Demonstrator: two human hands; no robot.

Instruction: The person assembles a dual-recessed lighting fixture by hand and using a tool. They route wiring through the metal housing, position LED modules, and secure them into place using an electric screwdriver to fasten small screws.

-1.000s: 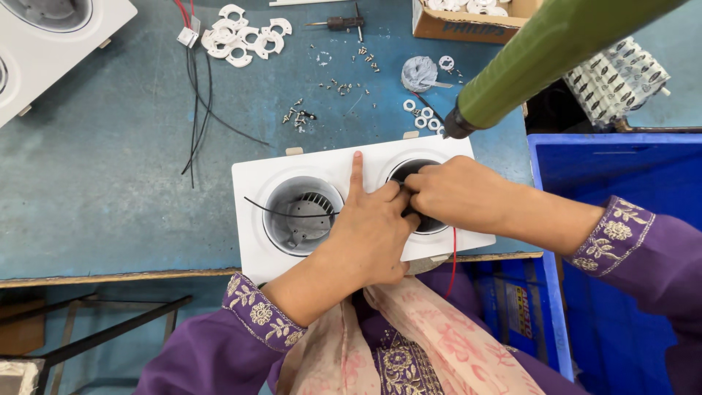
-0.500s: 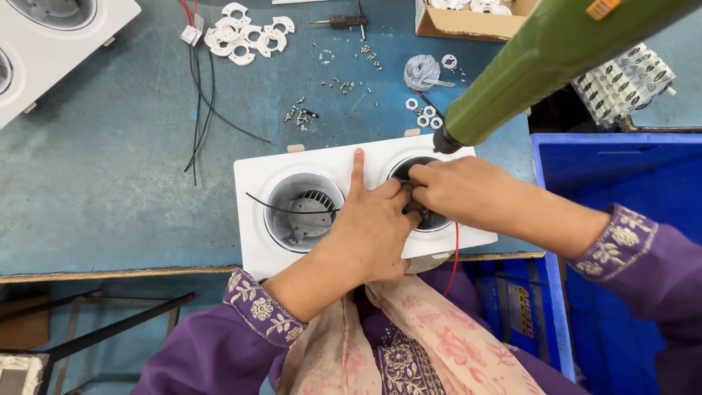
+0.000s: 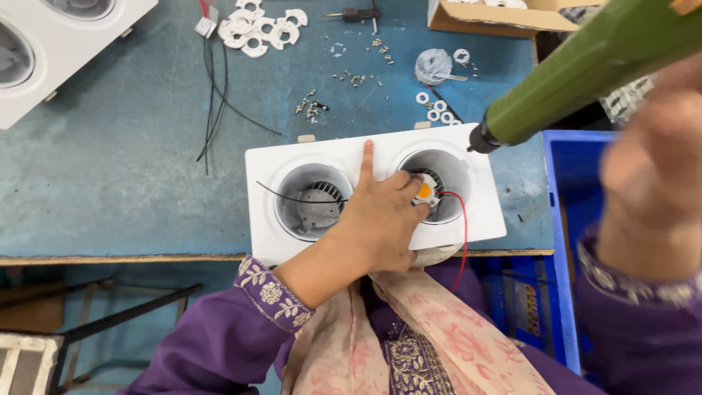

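Left hand [image 3: 380,219] flat, fingers spread on light housing [image 3: 482,212] at table edge [image 3: 110,257].
I see blurred right hand [image 3: 651,183] grasping green driver [image 3: 585,62]; bare table beyond.

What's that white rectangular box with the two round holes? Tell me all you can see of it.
The white twin-light housing lies flat at the near edge of the blue-green bench, looking like painted metal. Each round well holds a grey finned part; the right well also shows a small orange-yellow chip and a red wire, the left a black wire. The left hand presses on its middle, forefinger pointing away. A green power tool hangs above its right corner.
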